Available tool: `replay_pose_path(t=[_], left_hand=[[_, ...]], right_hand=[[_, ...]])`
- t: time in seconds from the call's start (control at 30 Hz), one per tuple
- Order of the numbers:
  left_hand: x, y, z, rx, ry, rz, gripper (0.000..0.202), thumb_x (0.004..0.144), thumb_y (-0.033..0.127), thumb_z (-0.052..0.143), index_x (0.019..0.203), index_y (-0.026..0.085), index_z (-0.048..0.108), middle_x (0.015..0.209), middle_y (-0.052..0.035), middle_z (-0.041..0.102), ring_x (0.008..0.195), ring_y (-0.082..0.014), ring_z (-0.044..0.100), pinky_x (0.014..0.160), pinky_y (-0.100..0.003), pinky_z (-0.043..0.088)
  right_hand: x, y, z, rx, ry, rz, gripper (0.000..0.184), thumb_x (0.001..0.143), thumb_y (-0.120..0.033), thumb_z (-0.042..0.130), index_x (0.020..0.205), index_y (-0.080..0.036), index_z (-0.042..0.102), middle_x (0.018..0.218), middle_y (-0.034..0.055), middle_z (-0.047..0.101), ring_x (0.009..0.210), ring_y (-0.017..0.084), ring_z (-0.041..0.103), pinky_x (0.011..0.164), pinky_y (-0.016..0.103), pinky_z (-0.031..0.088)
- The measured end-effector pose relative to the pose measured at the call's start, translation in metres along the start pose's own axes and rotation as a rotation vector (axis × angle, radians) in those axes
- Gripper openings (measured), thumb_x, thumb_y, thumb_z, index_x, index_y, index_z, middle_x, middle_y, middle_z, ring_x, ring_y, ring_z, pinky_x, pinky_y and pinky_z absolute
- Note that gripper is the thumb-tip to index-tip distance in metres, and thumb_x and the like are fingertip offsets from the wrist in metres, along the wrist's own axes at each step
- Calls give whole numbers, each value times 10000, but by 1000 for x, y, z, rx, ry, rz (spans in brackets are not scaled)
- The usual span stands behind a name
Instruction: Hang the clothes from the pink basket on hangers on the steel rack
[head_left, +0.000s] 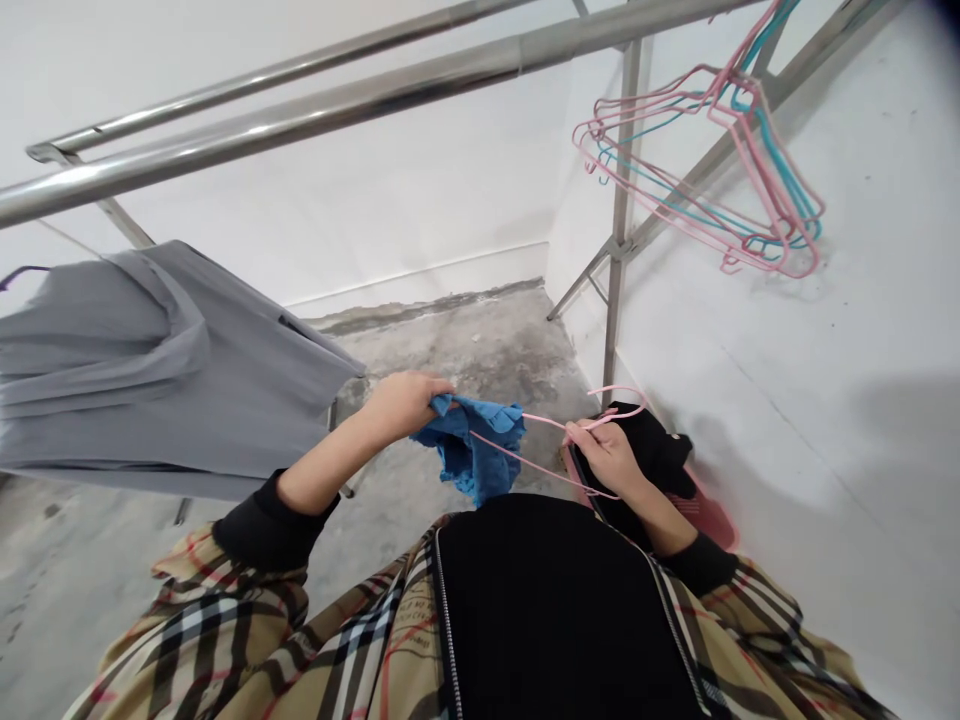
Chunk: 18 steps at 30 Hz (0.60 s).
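Observation:
My left hand [409,405] is closed on the upper edge of a crumpled blue garment [491,445], whose exact kind I cannot make out. A thin pink clothes hanger [544,420] is partly inside the garment, its lower bar showing across the front. Around the hanger's neck, just below the hook, my right hand [604,455] is closed. The hook points up and away from me. Both hands are held out in front of my chest, with the blue cloth between them. The end of the hanger within the cloth is hidden.
A metal drying rack's rail [300,125] crosses overhead. Several pink and turquoise hangers [765,180] hang from it at right. A grey garment [180,370] hangs at left. Below my right hand, dark clothes [660,450] lie in a pink basket [712,515] by the wall.

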<state>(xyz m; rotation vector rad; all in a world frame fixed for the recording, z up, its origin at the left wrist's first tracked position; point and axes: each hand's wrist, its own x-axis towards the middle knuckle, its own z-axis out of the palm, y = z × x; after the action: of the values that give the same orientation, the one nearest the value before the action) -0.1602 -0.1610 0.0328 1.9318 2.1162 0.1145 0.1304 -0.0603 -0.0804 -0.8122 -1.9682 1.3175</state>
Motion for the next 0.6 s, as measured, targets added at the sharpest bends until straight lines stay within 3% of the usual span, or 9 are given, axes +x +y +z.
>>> replay_pose_path(t=[0.13, 0.27, 0.5, 0.6], left_hand=[[0, -1, -4, -47, -1, 68, 226, 850, 426, 585, 925, 322, 771, 915, -39, 738, 825, -217, 650, 662, -259, 408], [0, -2, -4, -159, 134, 63, 279, 869, 445, 558, 947, 289, 775, 985, -55, 745, 856, -216, 659, 732, -262, 442], [-3, 6, -12, 3, 261, -163, 380, 900, 467, 489, 998, 229, 768, 941, -105, 754, 871, -289, 681, 752, -323, 464], [-6, 13, -16, 13, 265, -247, 384, 888, 469, 504, 1006, 215, 766, 838, -90, 756, 801, -284, 685, 731, -332, 473]], right_hand=[[6, -6, 2, 1, -34, -3, 544, 897, -595, 484, 571, -188, 639, 526, 16, 585, 515, 141, 526, 589, 281, 431], [10, -3, 6, -12, -13, 11, 530, 888, -588, 496, 564, -192, 635, 546, 26, 609, 551, 154, 563, 611, 281, 447], [11, 4, 5, -77, 117, -2, 476, 907, -529, 506, 623, -179, 662, 483, 5, 551, 490, 143, 530, 562, 276, 414], [11, 4, 4, -91, 70, -57, 456, 926, -483, 498, 627, -178, 658, 530, 13, 596, 530, 143, 571, 580, 265, 419]])
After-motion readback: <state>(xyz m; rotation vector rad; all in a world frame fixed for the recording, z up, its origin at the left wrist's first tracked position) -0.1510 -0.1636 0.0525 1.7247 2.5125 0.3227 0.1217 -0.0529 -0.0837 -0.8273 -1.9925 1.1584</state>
